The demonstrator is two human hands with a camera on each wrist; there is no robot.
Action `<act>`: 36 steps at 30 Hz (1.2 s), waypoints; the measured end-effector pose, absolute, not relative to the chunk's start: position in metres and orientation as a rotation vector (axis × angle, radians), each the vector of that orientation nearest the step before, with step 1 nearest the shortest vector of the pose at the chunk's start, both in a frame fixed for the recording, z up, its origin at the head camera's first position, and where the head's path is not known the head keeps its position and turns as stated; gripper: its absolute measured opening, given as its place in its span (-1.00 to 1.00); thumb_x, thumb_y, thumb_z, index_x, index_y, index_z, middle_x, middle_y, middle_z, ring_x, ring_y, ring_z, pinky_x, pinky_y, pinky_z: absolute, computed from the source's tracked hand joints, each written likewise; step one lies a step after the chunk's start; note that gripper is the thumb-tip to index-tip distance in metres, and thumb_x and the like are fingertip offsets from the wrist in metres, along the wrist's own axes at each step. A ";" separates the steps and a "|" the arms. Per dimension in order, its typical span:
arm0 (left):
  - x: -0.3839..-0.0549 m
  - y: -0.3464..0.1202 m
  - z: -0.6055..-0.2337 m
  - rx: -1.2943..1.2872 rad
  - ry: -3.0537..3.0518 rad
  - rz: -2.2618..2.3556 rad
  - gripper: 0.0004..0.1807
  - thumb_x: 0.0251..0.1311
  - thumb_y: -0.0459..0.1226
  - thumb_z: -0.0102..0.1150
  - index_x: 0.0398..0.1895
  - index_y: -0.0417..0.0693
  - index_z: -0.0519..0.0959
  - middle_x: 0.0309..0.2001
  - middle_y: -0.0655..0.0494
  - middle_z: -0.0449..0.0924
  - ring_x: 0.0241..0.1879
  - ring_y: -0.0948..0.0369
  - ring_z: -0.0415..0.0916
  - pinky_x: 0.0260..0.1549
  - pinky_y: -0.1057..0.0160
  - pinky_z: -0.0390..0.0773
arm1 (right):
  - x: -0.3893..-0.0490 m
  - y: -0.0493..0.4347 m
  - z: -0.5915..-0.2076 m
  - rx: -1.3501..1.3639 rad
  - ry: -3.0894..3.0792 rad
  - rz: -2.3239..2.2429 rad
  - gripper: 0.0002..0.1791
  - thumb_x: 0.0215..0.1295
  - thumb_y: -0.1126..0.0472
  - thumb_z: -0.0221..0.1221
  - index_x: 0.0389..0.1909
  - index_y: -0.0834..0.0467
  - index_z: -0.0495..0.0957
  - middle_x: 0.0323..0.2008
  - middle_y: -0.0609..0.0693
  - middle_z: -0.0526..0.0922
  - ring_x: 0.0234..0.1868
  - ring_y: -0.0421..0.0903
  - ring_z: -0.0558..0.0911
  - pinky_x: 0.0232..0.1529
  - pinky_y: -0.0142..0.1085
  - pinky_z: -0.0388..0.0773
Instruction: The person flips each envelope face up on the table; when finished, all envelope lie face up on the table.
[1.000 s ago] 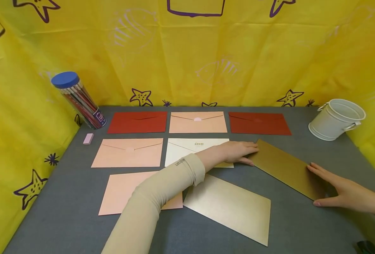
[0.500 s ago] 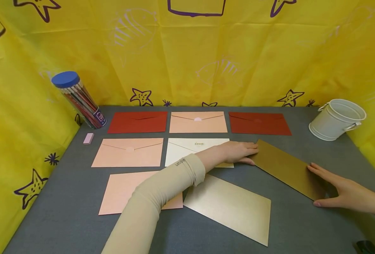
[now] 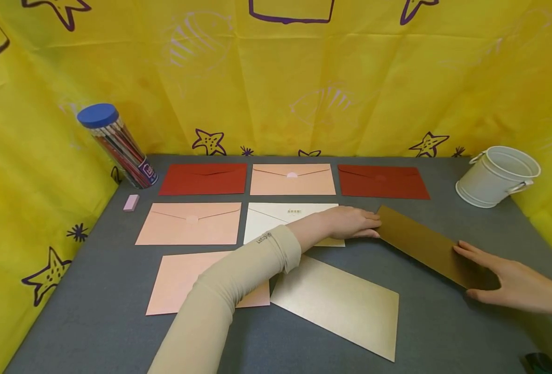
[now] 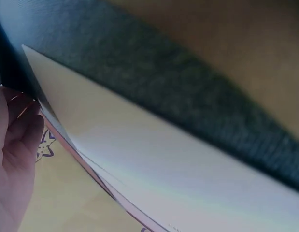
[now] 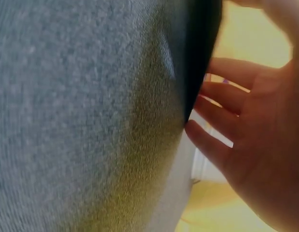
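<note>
A gold envelope lies slantwise at the right, its near long edge tipped up and shadow below it. My left hand reaches across and holds its left end with fingertips and thumb. My right hand grips the right end, thumb at the near edge and fingers at the far edge. In the right wrist view, fingertips sit along the dark shaded underside. Under the left wrist is a white envelope, partly hidden. A paler gold envelope lies in front, and my left forearm covers part of a pink envelope.
Behind lie a red envelope, a peach envelope and another red envelope. A further peach envelope is at left. A pencil tub and eraser stand at left, a white bucket at right.
The gold envelope's near edge has tipped upward, so its face looks narrower and darker. My right thumb has risen with it, and my left thumb has drawn closer to the fingers.
</note>
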State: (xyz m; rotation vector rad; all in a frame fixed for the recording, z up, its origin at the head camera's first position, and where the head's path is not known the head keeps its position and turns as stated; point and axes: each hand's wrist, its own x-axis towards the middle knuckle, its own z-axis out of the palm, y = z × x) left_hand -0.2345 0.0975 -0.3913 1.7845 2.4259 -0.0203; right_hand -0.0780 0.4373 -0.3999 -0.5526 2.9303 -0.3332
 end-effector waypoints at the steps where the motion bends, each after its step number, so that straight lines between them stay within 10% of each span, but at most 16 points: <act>1: -0.235 0.097 -0.390 1.787 2.431 -0.009 -0.47 0.51 0.02 -0.20 0.41 0.02 0.34 0.39 0.11 0.30 0.37 0.22 0.24 0.29 0.35 0.23 | -0.078 0.439 -0.399 -0.588 2.947 -0.341 0.02 0.05 -0.02 0.43 0.52 -0.03 0.11 0.42 -0.45 -0.07 0.22 0.04 0.47 -0.14 -0.03 0.52; 6: -0.235 0.096 -0.383 1.777 2.462 0.125 -0.53 0.51 -0.02 -0.16 0.34 0.03 0.43 0.27 0.18 0.46 0.27 0.27 0.36 0.25 0.37 0.28 | -0.078 0.442 -0.394 -0.736 2.997 -0.503 -0.18 0.09 0.20 0.39 0.42 -0.05 0.31 0.35 -0.53 0.18 0.14 -0.71 0.16 -0.10 -0.59 0.24; 12: -0.233 0.093 -0.378 1.728 2.567 0.347 -0.65 0.48 -0.03 -0.09 0.13 0.11 0.60 0.01 0.32 0.62 0.01 0.37 0.53 0.05 0.43 0.43 | -0.078 0.436 -0.380 -0.708 2.926 -0.756 -0.38 0.19 0.36 0.29 0.31 0.02 0.46 0.22 -0.25 0.52 0.14 -0.62 0.35 -0.01 -0.73 0.16; 22: -0.233 0.083 -0.370 1.625 2.646 0.689 -0.66 0.45 -0.01 -0.04 -0.35 0.02 0.60 -0.57 0.29 0.41 -0.53 0.39 0.36 -0.49 0.43 0.29 | -0.091 0.440 -0.376 -0.348 2.979 -0.994 -0.76 0.16 0.35 0.33 -0.21 -0.01 0.77 -0.32 -0.44 0.67 -0.30 -0.55 0.56 -0.40 -0.67 0.40; 36: -0.238 0.076 -0.377 1.641 2.568 1.059 -0.74 0.34 -0.14 0.17 -0.49 -0.01 0.47 -0.64 0.24 0.24 -0.65 0.34 0.17 -0.54 0.43 0.14 | -0.106 0.437 -0.378 -0.315 2.976 -1.009 -0.81 0.25 0.31 0.29 -0.15 0.07 0.75 -0.28 -0.43 0.68 -0.27 -0.59 0.54 -0.34 -0.69 0.37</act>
